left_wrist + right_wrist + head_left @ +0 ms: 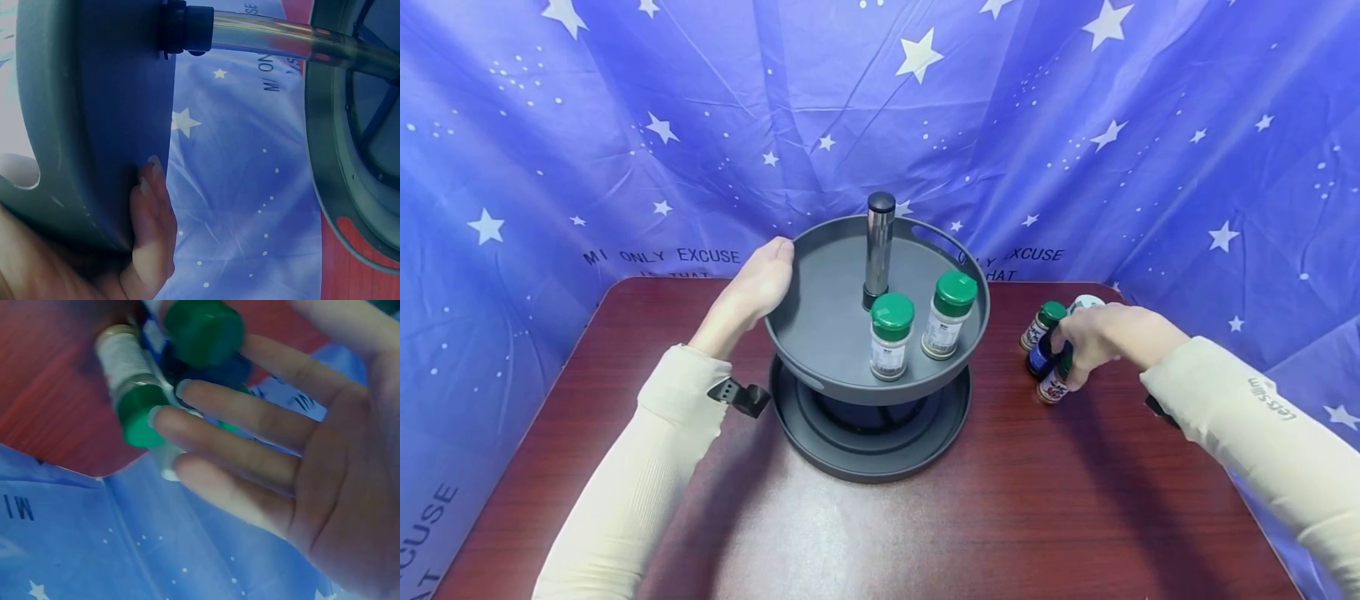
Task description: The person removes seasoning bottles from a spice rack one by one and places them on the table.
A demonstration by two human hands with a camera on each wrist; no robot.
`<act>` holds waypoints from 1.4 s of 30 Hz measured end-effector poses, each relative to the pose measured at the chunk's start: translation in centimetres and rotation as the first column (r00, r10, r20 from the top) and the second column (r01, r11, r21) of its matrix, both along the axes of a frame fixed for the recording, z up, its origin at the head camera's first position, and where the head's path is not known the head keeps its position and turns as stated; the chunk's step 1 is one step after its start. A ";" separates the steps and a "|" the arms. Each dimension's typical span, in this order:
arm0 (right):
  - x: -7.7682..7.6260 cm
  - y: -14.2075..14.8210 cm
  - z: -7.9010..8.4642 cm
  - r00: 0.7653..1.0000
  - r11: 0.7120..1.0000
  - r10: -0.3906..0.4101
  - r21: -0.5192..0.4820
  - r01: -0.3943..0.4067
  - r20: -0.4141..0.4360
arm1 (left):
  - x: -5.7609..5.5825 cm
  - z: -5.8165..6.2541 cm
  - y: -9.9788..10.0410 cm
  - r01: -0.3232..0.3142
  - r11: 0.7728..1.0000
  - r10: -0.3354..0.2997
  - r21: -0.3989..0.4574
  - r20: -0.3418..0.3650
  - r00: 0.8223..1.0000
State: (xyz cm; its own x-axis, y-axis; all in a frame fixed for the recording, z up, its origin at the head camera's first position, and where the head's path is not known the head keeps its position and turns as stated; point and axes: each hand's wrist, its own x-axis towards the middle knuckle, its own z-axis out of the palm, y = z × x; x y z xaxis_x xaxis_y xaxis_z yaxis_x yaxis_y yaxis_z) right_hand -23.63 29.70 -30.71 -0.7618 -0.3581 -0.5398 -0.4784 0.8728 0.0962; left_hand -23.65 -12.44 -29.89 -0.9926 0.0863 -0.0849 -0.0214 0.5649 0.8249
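Note:
A dark grey two-tier round tray (827, 312) stands on the table, a metal post rising through its upper tier. Two seasoning jars with green lids, one nearer (889, 354) and one farther right (943, 332), stand upright on that tier. My left hand (766, 279) holds the upper tier's left rim; in the left wrist view its fingers (152, 231) curl against the underside. Over at the right, my right hand (1101, 333) is among several jars, fingers spread and extended in the right wrist view. Its fingertips lie right by a green-lidded jar (205, 331) and another green-lidded jar (124, 359).
The jar group on the right includes a green-lidded jar (1036, 332), a dark blue jar (1039, 357) and a white-topped container (1086, 302), partly hidden by the hand. The lower tier (868, 467) rests on the reddish wooden table (1000, 500). A blue star-patterned curtain (850, 100) hangs behind.

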 end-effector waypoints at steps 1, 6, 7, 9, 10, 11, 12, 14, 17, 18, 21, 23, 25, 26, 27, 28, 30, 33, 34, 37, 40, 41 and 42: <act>-0.1 -0.1 0.3 1.000 1.000 -0.013 -0.002 0.013 0.005 | 0.0 0.0 0.0 -0.001 1.000 0.001 0.001 0.001 1.000; -0.6 -0.2 1.1 0.999 0.998 -0.042 -0.041 0.043 0.021 | -0.1 -0.1 0.0 -0.002 1.000 0.002 -0.001 0.010 1.000; -0.7 -0.3 1.2 0.998 0.997 -0.050 -0.056 0.052 0.027 | -0.1 -0.1 0.0 -0.001 1.000 0.001 -0.005 0.011 1.000; -1.0 -0.3 1.3 0.997 0.994 -0.061 -0.084 0.064 0.040 | -0.1 -0.1 0.0 0.000 1.000 0.000 -0.006 0.012 1.000; -1.1 -0.3 1.4 0.997 0.993 -0.060 -0.099 0.064 0.044 | -0.1 -0.1 -0.1 0.001 1.000 -0.001 -0.009 0.013 1.000; -1.2 -0.3 1.5 0.997 0.991 -0.063 -0.117 0.067 0.045 | -0.1 -0.1 -0.1 0.002 1.000 -0.002 -0.011 0.012 1.000; -1.3 -0.3 1.7 0.997 0.989 -0.062 -0.133 0.068 0.046 | -0.1 -0.1 0.0 0.003 1.000 -0.003 -0.013 0.011 1.000; -1.4 -0.3 2.0 0.997 0.984 -0.058 -0.165 0.065 0.049 | -0.1 -0.1 0.0 0.004 1.000 -0.004 -0.010 0.008 1.000; -1.5 -0.3 2.6 0.997 0.977 -0.053 -0.206 0.063 0.052 | -0.2 -0.1 0.1 0.009 1.000 -0.009 -0.010 0.006 1.000; -1.5 -0.3 2.9 0.997 0.974 -0.052 -0.217 0.062 0.051 | -0.2 -0.1 0.1 0.011 1.000 -0.011 -0.009 0.006 1.000; -1.6 -0.6 3.5 0.998 0.966 -0.057 -0.249 0.063 0.030 | -0.2 -0.2 0.1 0.009 1.000 -0.009 -0.005 0.009 1.000; -1.6 -0.8 3.9 0.998 0.960 -0.062 -0.273 0.060 0.003 | -0.2 -0.2 0.0 0.008 1.000 -0.008 -0.003 0.009 1.000; -1.5 -1.0 4.1 0.998 0.956 -0.065 -0.288 0.056 -0.022 | -0.2 -0.3 -0.1 0.006 1.000 -0.006 -0.002 0.006 1.000; -1.4 -1.0 4.3 0.997 0.953 -0.064 -0.298 0.052 -0.030 | -0.2 -0.3 -0.1 0.006 1.000 -0.006 0.000 0.005 1.000; -1.4 -1.1 4.5 0.997 0.950 -0.063 -0.310 0.048 -0.040 | -0.3 -0.3 0.0 0.008 1.000 -0.008 -0.001 0.002 1.000; -1.3 -1.2 4.7 0.997 0.946 -0.057 -0.321 0.037 -0.051 | -0.3 -0.3 0.0 0.008 1.000 -0.008 0.001 0.001 1.000; -1.1 -1.3 5.3 0.996 0.940 -0.046 -0.341 0.019 -0.071 | -0.3 -0.3 0.0 0.007 1.000 -0.007 0.005 -0.001 1.000; -0.8 -1.6 6.3 0.994 0.928 -0.032 -0.373 -0.008 -0.100 | -0.3 -0.3 0.0 0.003 1.000 -0.003 0.012 0.002 1.000; -0.6 -1.7 6.7 0.994 0.924 -0.032 -0.381 -0.010 -0.103 | -0.3 -0.3 -0.1 0.001 1.000 -0.001 0.009 0.003 1.000; -0.1 -2.1 7.8 0.994 0.914 -0.042 -0.407 -0.005 -0.105 | -0.3 -0.4 -0.1 0.001 1.000 -0.001 0.005 0.001 1.000; 0.4 -2.5 8.8 0.994 0.898 -0.041 -0.439 -0.008 -0.100 | -0.3 -0.4 -0.1 0.001 1.000 -0.001 0.006 0.002 1.000; 0.5 -2.6 9.1 0.994 0.892 -0.036 -0.451 -0.014 -0.102 | -0.4 -0.4 -0.1 0.002 1.000 -0.002 0.010 0.002 1.000; 0.7 -2.7 9.3 0.994 0.886 -0.030 -0.464 -0.023 -0.106 | -0.4 -0.4 0.0 0.000 1.000 -0.001 0.011 0.004 1.000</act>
State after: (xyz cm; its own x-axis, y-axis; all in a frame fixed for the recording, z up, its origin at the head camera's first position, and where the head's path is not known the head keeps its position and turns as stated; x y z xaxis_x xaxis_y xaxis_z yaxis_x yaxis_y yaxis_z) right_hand -22.95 26.96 -21.42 -0.8071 -0.5446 -0.2281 -0.4852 0.8319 -0.2694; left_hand -24.01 -12.49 -30.24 -0.9923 0.0878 -0.0874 -0.0241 0.5554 0.8312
